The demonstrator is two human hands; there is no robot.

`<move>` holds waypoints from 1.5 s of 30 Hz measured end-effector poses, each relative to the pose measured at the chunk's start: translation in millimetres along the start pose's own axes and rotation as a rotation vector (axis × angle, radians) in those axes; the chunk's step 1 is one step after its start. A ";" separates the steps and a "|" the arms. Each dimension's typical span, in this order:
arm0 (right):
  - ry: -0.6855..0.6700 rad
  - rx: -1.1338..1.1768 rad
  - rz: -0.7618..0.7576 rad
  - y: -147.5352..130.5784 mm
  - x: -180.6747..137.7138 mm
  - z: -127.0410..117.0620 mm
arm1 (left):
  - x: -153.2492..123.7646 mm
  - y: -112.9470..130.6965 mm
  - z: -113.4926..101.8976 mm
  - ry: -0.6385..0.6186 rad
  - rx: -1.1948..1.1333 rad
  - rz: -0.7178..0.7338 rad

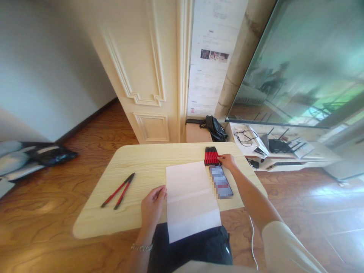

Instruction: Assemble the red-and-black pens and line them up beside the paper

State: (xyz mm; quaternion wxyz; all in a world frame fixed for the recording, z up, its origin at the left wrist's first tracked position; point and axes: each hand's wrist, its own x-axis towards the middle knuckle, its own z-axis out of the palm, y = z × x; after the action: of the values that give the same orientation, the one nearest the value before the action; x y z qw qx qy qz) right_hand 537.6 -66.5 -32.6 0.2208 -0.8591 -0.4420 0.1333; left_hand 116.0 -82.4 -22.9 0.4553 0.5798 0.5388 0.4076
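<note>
A blank white sheet of paper (190,197) lies on the table, its lower part reaching past the front edge over my lap. My left hand (154,201) is at the sheet's left edge, fingers curled together; whether they pinch the paper is hidden. At the far right of the table, several red pens with black ends (211,155) lie side by side in a row. The fingers of my right hand (227,161) are closed on the pen at the right end of that row. Below it lies a phone (221,182) with its screen lit. Two more red-and-black pens (121,193) form a narrow V on the left.
The light wooden table (99,216) has rounded corners. Behind it stand a cream panelled door (153,129) and a black bag (214,127). A low white cabinet (309,161) with a router (280,146) is at right, under a large screen (298,76). A white cable (252,242) hangs at right.
</note>
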 end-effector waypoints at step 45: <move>-0.136 0.616 -0.238 -141.0 -215.1 29.6 | -40.9 24.5 34.6 -0.122 0.212 0.164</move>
State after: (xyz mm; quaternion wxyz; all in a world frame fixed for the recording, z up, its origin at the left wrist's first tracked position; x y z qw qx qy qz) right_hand 302.9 -162.7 19.1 0.4543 -0.6834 -0.4918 0.2910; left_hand 152.0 -126.4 -7.2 0.3885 0.6904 0.5009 0.3486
